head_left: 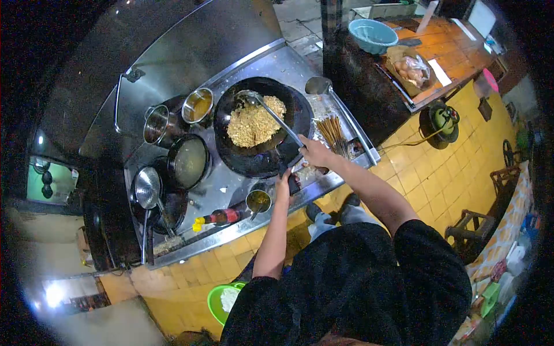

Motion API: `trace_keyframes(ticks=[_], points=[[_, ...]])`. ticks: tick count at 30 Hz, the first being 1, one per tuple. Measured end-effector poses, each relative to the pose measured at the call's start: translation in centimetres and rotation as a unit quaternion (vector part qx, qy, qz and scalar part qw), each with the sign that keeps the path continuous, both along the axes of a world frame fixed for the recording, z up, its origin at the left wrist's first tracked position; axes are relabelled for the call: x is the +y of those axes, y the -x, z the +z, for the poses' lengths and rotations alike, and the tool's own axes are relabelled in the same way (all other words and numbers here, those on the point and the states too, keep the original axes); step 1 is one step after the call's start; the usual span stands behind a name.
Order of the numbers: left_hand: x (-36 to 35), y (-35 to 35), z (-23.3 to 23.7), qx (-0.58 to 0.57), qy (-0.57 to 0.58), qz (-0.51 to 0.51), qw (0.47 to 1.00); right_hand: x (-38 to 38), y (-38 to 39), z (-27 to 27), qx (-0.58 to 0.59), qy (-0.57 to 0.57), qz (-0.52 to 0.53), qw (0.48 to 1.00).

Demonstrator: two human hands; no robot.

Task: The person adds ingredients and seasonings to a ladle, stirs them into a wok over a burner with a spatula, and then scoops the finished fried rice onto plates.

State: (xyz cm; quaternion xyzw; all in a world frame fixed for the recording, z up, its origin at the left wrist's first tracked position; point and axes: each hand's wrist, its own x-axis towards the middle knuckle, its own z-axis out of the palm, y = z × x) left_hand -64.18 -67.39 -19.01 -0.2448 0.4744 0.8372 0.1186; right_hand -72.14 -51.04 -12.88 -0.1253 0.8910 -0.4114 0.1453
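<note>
A small round steel pot of amber liquid (197, 105) sits at eleven o'clock from the middle of the view, with an open steel canister (156, 123) at its eight o'clock. Below them is a wide dark pot of pale broth (188, 162), and a steel ladle (147, 187) lies at its eight o'clock. A dark bottle with a yellow cap (218, 217) lies at seven. At one o'clock a light-blue plastic bowl (372, 34) and a clear bag of eggs (411, 70) rest on an orange wooden table (456, 49). A bright green plastic bowl (218, 300) stands on the yellow tiled floor (438, 173) at six.

No writing, label, brand or number is legible on anything in this view.
</note>
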Motion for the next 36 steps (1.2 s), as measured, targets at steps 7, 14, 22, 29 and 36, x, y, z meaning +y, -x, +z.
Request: trace_keyframes(ticks=[7,14,22,29,36], points=[[1.7,-3.6,2.5,0.003,0.005,0.043,0.999,2.3,-1.4,-1.7,-0.235,0.225,-0.066,0.943],[7.5,-16.1,-1.7,-0.124,0.185,-0.136,0.965,16.4,-15.8,-5.6,-0.194,0.255,-0.066,0.945],[20.4,-16.6,-11.6,-0.136,0.301,-0.386,0.861,43.3,-45.0,-10.7,-0.139,0.124,-0.536,0.824],[39.5,-6.4,-15.2,-0.054,0.294,-0.464,0.834,53.7,-62.2,0.1,-0.024,0.188,-0.862,0.469],[62.3,-3.5,-13.0,0.033,0.289,-0.568,0.77,60.3,-64.1,1.3,0.018,0.158,-0.89,0.427]])
